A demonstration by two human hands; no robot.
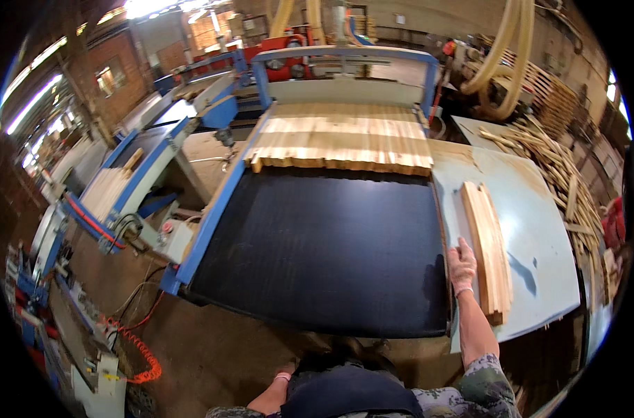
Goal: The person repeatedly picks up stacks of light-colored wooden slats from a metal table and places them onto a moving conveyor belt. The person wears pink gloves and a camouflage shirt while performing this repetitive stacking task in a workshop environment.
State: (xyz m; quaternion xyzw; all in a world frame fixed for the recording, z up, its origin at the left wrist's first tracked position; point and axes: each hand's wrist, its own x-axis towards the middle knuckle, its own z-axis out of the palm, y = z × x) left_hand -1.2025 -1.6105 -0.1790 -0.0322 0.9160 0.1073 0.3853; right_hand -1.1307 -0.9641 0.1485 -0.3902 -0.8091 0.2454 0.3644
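My right hand (462, 266) is over the gap between a black conveyor belt (324, 244) and a bundle of wooden strips (489, 254). Its fingers look stretched out, and nothing shows in them. The strips lie side by side, lengthwise, on a pale sheet-topped table (543, 258). Low by my body is my left hand (286, 370), its fingers mostly hidden. Across the far part of the belt, a row of wooden strips (341, 136) lies packed edge to edge, with uneven near ends.
A blue frame (345, 51) spans the belt's far end. On the left stand a control box (174, 237) and another blue-edged conveyor (139, 167). A coiled orange hose (144, 362) hangs at lower left. Loose wood sticks (557, 171) are heaped beyond the table at right.
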